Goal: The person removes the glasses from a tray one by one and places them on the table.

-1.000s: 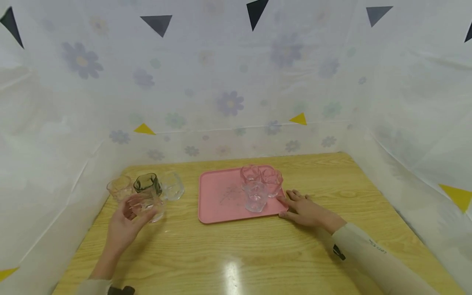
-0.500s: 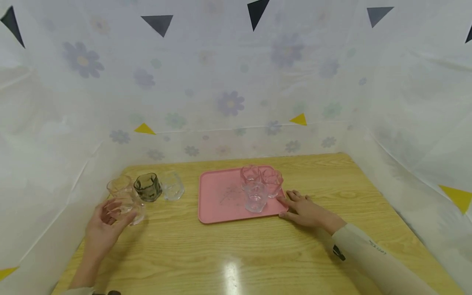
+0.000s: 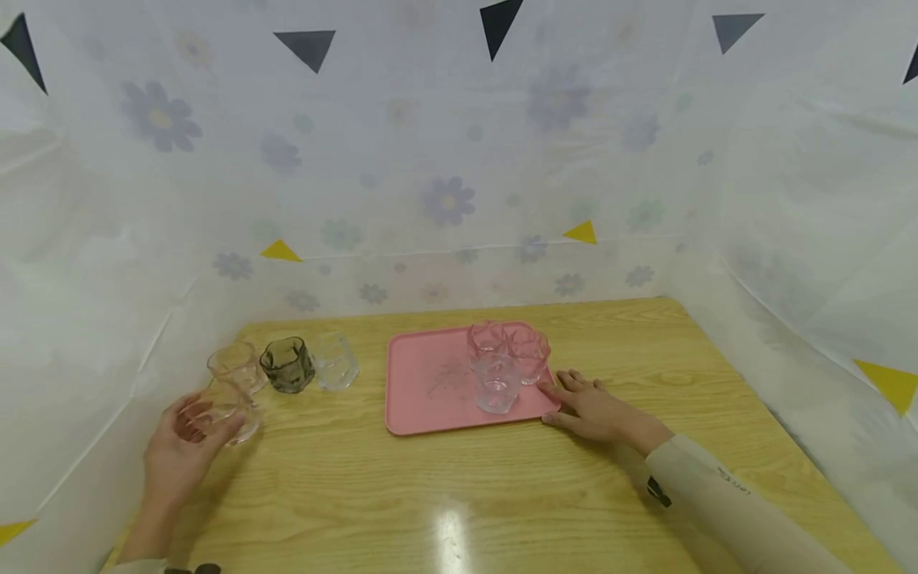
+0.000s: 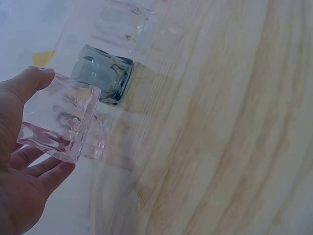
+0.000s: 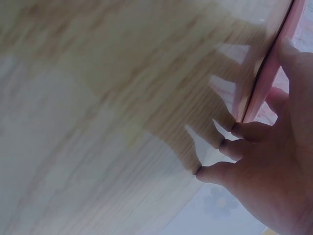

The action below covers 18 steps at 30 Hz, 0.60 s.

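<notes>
Near the far left corner of the yellow-brown, wood-grained worktop (image 3: 387, 486), a smoky grey-green glass (image 3: 288, 368) sits between a colourless glass (image 3: 339, 363) and a faintly pink glass (image 3: 237, 365), while pale pink tints the held glass (image 3: 229, 414) in the left hand (image 3: 175, 450). Closer to the middle of the far edge, the pink tray (image 3: 412, 402) bears a grey, branching print (image 3: 448, 378) beside two rosy glasses (image 3: 531, 352) and a clear glass (image 3: 498, 387). Beyond that edge, the white sheet (image 3: 402, 151) shows pale purple and green flowers (image 3: 448, 199) and black, grey and yellow triangles (image 3: 498, 24).
</notes>
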### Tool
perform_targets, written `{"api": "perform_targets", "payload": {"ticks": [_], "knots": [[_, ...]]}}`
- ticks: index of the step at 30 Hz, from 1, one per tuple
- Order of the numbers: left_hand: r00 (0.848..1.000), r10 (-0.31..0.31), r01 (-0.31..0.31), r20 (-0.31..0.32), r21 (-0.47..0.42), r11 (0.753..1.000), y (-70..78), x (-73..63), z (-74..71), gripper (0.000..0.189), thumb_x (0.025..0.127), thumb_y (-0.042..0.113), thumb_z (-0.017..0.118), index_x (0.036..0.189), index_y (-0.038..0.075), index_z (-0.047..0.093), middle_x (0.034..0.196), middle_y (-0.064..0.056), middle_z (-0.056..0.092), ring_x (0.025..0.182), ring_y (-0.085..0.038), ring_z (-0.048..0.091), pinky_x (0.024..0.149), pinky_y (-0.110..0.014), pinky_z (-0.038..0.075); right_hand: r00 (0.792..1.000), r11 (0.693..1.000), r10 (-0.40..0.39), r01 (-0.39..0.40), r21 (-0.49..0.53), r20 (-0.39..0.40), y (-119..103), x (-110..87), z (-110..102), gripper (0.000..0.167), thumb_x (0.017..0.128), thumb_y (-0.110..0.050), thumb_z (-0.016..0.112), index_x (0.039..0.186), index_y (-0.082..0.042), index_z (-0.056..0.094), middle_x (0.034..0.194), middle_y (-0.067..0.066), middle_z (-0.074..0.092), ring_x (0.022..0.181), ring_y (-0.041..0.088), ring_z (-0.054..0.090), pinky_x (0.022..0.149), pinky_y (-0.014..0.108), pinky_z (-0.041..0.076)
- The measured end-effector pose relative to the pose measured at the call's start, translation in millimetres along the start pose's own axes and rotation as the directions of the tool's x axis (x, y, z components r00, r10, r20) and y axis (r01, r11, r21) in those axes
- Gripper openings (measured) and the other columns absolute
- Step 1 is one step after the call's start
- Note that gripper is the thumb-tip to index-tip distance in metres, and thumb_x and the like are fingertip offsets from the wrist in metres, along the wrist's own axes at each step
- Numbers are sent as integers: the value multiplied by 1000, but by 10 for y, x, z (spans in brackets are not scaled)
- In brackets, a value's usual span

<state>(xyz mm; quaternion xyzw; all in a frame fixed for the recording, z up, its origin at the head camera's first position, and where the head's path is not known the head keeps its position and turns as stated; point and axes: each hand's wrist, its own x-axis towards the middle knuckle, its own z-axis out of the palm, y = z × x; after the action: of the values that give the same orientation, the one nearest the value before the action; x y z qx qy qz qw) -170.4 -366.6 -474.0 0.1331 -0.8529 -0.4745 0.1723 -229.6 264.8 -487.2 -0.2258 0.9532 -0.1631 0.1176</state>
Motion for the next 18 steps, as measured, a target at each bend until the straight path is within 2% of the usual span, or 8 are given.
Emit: {"api": "perform_targets", "payload": {"ticks": [7, 16, 18], "knots": [[999, -30, 30, 17, 18, 999, -69, 55, -55, 89, 91, 28, 86, 160, 2, 36, 117, 22, 53, 95, 14, 51, 79, 2, 43, 1000, 1000, -3, 3, -3, -8, 2, 1, -6, 75, 107, -60, 50, 165, -14, 36, 170, 33, 22, 158, 56, 17, 118, 84, 14], [999, -52, 51, 12, 49, 997, -105, 79, -63, 90, 93, 31, 83, 160, -1, 33, 129, -6, 56, 91, 14, 49, 75, 1, 42, 1000, 1000, -1, 1, 5, -7, -16, -11, -15, 75, 107, -59, 50, 165, -15, 36, 170, 33, 22, 158, 55, 16, 119, 84, 13], [998, -55, 54, 12, 55, 997, -122, 89, -64, 89, 93, 31, 83, 159, -1, 32, 130, -9, 55, 91, 13, 49, 74, 1, 42, 1000, 1000, -1, 1, 7, -5, -20, -13, -20, 75, 107, -59, 50, 165, -15, 36, 170, 33, 22, 158, 55, 16, 119, 84, 13]]}}
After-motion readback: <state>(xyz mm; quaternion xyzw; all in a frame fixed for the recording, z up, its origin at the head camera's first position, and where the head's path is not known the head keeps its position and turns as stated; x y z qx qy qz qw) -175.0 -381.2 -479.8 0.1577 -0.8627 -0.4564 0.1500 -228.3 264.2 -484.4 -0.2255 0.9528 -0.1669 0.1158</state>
